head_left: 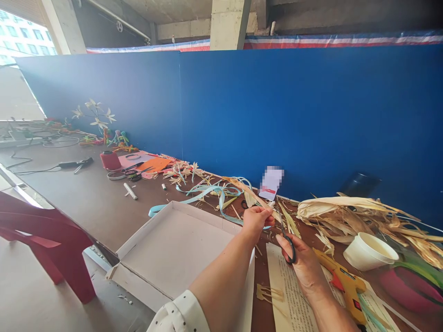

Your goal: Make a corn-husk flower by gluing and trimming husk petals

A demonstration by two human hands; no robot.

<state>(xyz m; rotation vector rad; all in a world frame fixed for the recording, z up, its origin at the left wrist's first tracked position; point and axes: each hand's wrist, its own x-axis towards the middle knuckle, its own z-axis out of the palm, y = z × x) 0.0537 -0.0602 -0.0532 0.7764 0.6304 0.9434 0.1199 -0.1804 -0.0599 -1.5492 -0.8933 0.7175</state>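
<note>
My left hand (255, 222) is closed in a pinch on a pale strip of dried corn husk (249, 192) that stretches away to the upper left. Close by on the right, my right hand (303, 262) grips scissors (291, 249) by their black handles. The blades point up toward the husk beside my left fingers; I cannot tell whether they touch it. A bundle of dried husks (332, 207) lies to the right. Beneath my right wrist is a printed sheet (282, 290) with small husk pieces on it.
A shallow white box lid (180, 249) lies left of my forearm, near light-blue ribbon (204, 190). A yellow glue gun (346, 281) and a cream paper cup (370, 251) stand at right. Red thread (110, 160), a red chair (44, 244) and a blue partition (277, 110) surround the table.
</note>
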